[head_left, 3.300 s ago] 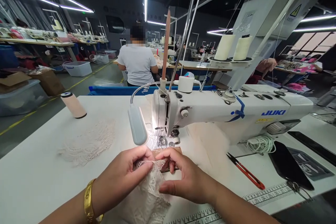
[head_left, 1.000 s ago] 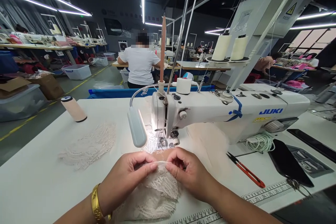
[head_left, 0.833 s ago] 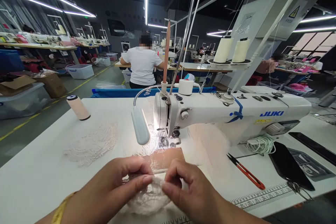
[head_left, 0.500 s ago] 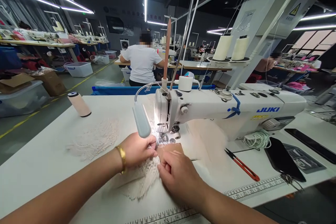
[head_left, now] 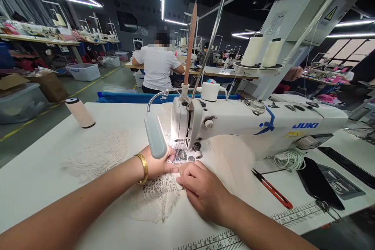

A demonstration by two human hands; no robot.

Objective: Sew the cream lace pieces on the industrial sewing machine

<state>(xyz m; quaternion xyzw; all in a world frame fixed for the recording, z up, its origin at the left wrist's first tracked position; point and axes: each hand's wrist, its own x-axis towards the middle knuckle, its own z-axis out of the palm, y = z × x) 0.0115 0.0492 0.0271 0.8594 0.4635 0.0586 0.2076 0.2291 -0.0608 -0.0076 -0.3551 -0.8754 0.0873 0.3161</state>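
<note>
The lace [head_left: 162, 195] extended toward the worktop's [head_left: 35, 179] near edge. The left hand [head_left: 156, 164] and right hand [head_left: 203, 191] pinched it, knuckles up.

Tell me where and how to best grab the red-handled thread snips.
Pinch the red-handled thread snips across the near end of their red handle, from above. They lie flat with the slim handle toward you and the black blades pointing away, so this should keep fingers off the points.
</note>
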